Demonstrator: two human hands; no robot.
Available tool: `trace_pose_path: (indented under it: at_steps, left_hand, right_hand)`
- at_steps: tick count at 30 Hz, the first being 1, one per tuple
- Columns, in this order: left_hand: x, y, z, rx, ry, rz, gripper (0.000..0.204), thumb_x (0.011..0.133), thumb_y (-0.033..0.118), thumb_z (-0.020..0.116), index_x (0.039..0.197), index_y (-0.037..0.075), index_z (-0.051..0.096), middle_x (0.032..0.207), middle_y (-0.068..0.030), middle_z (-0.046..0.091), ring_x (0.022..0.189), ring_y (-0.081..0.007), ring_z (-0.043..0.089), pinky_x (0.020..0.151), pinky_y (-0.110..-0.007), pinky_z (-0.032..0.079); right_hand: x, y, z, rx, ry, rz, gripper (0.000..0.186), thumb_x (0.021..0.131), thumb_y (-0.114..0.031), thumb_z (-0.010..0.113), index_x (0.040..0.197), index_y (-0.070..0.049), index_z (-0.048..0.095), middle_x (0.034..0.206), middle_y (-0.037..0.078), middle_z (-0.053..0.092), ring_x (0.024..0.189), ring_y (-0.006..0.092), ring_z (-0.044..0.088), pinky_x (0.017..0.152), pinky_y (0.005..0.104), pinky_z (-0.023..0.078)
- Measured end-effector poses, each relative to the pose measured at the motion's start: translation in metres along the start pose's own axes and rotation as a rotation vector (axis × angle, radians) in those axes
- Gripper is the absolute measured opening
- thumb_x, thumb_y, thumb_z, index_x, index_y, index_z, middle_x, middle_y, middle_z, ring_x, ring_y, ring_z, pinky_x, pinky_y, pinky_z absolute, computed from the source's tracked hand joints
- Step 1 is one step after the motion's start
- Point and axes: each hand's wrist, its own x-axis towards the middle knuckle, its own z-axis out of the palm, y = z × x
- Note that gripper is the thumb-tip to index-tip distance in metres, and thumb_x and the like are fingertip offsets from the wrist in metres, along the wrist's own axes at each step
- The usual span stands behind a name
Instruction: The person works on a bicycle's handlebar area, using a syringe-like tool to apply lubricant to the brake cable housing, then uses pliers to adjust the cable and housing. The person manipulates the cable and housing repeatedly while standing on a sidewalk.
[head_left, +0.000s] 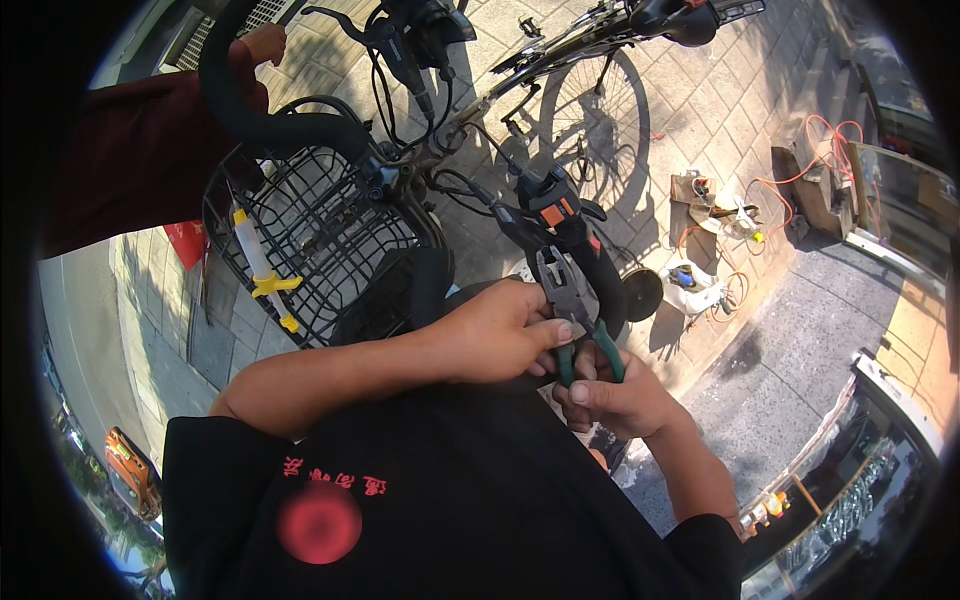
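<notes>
My right hand (620,395) is wrapped round the green handles of a pair of pliers (568,290), whose grey jaws point away from me at the handlebar. My left hand (505,325) is closed beside the pliers, its thumb against them near the pivot. Whatever its fingers pinch is hidden. Just beyond the jaws is a black handlebar grip (598,275) with a switch unit (555,205) bearing an orange button. Black cables run from there toward the middle of the bicycle's handlebar.
A black wire basket (320,230) holds a translucent tube with yellow ends (258,255). At upper left, another person's hand (265,43) reaches from a dark red sleeve. Another bicycle (590,100) stands ahead. Tools, a white container (692,290) and an orange cord (790,195) lie at right.
</notes>
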Motion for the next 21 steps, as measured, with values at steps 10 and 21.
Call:
trace_pose_path:
  at_steps: [10,21]
  left_hand:
    - [-0.003,0.003,0.004,-0.047,0.008,0.034,0.03,0.111,0.018,0.06,0.137,0.002,0.063,0.12,-0.0101,0.074,0.096,-0.0191,0.075,0.085,-0.033,0.063]
    - [0.0,-0.004,0.003,-0.016,-0.014,0.053,0.025,0.112,0.019,0.058,0.132,0.004,0.062,0.114,-0.0068,0.072,0.097,-0.0148,0.071,0.082,-0.032,0.061]
  right_hand:
    - [0.001,-0.021,-0.009,-0.18,0.017,0.096,0.021,0.104,-0.022,0.071,0.107,-0.007,0.057,0.083,0.006,0.064,0.066,0.0137,0.061,0.054,0.0288,0.042]
    - [-0.005,-0.009,-0.027,-0.077,-0.045,0.086,0.03,0.105,-0.019,0.066,0.126,0.0,0.061,0.117,0.02,0.074,0.102,0.0241,0.074,0.077,0.0275,0.053]
